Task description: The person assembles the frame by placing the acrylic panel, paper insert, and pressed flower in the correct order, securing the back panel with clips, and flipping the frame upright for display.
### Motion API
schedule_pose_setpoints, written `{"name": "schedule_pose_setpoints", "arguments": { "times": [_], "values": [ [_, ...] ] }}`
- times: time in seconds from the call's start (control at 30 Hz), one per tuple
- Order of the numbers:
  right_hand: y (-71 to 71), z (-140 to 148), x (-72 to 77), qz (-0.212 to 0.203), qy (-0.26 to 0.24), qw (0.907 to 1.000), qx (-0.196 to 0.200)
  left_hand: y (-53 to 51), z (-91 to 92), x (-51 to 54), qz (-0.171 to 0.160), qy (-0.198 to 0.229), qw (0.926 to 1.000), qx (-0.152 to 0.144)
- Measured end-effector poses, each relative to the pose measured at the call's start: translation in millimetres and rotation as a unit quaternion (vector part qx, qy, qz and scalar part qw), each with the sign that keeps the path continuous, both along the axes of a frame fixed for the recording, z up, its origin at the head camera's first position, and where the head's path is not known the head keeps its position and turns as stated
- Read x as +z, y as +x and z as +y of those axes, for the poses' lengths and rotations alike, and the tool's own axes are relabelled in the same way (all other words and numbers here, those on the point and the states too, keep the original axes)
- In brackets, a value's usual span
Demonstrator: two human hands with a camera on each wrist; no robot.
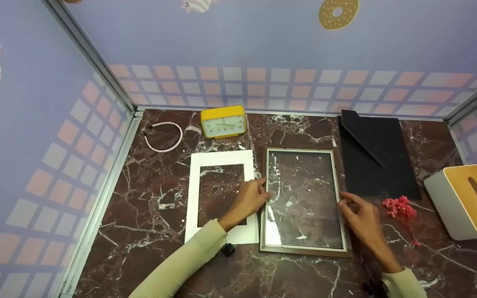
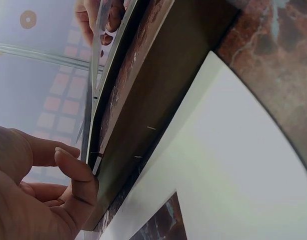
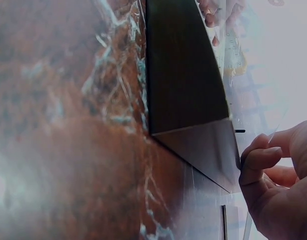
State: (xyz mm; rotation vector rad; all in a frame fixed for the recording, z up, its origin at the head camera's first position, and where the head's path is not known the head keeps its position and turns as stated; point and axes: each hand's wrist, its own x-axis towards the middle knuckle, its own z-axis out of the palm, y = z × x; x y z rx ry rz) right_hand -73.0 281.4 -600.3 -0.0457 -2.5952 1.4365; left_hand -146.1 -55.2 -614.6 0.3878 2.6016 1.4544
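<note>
A rectangular frame (image 1: 304, 249) with a pale inner border and a see-through middle lies on the marble surface. The left hand (image 1: 249, 198) has thumb and forefinger at its left rim; in the left wrist view the curled fingers of that hand (image 2: 48, 185) meet at the rim (image 2: 138, 75). At the right rim is the right hand (image 1: 364, 219), its bent fingers (image 3: 256, 162) against the top edge of the frame's side wall (image 3: 188, 70) in the right wrist view. Whether either hand also holds a clear pane, I cannot tell. A white mat (image 1: 193, 194) lies left of the frame, partly under the left forearm.
A black backing board (image 1: 396, 165) with a folded-out stand lies behind right. A yellow clock (image 1: 223, 122) and a headband (image 1: 180, 134) are at the back left. Pink flowers (image 1: 400, 207) and a tissue box (image 1: 449, 207) are on the right. Walls enclose the back and sides.
</note>
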Motion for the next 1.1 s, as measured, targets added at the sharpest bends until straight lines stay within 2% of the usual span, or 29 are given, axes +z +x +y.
{"name": "schedule_pose_setpoints", "arguments": {
  "times": [0.1,0.17,0.23,0.37,0.47,0.53,0.63,0.67,0.7,0.73,0.83,0.87,1.0,1.03,1.1],
  "values": [
    [-0.1,-0.2,0.2,-0.007,0.001,1.0,-0.001,-11.4,-0.9,-27.3,0.016,-0.019,0.9997,-0.001],
    [-0.3,-0.2,0.4,-0.006,0.004,1.0,-0.002,-13.3,-1.3,-29.3,0.015,-0.022,0.9997,-0.001],
    [-0.6,-0.3,0.4,-0.003,0.004,1.0,-0.001,-11.8,-1.5,-23.4,0.014,-0.02,0.9997,0.0],
    [-0.6,-1.2,1.4,0.002,-0.006,1.0,0.002,0.0,-1.0,10.7,0.026,-0.014,0.9996,-0.003],
    [-0.6,-2.5,2.5,0.011,-0.001,0.9999,-0.002,7.0,0.3,32.0,0.025,-0.022,0.9994,-0.005],
    [-0.5,-3.1,3.3,0.02,0.013,0.9997,-0.009,8.0,0.9,36.3,0.014,-0.026,0.9996,-0.004],
    [-0.7,-2.9,4.1,0.033,0.045,0.9983,-0.016,8.6,0.2,37.4,0.019,-0.025,0.9995,-0.006],
    [-1.0,-2.6,4.2,0.037,0.055,0.9977,-0.017,7.7,-0.5,32.5,0.03,-0.026,0.9992,-0.006],
    [-1.3,-2.2,4.2,0.041,0.063,0.997,-0.017,7.9,-1.3,31.9,0.034,-0.023,0.9991,-0.008],
    [-1.7,-1.7,4.1,0.045,0.068,0.9965,-0.016,7.1,-2.4,25.7,0.047,-0.02,0.9987,-0.009],
    [-2.7,-0.1,3.3,0.05,0.069,0.9963,-0.013,7.3,-5.8,22.2,0.049,-0.008,0.9988,-0.005],
    [-2.8,0.5,3.1,0.051,0.064,0.9966,-0.013,7.5,-6.8,21.4,0.046,-0.005,0.9989,-0.002],
    [-2.4,2.7,1.9,0.052,0.054,0.997,-0.017,10.2,-13.0,29.4,0.029,0.0,0.9994,0.021],
    [-2.3,3.2,1.6,0.054,0.054,0.9969,-0.019,8.2,-16.8,20.9,0.04,-0.005,0.9988,0.027],
    [-2.3,4.0,0.4,0.057,0.056,0.9966,-0.021,8.3,-22.1,20.6,0.045,-0.007,0.9982,0.039]
  ]
}}
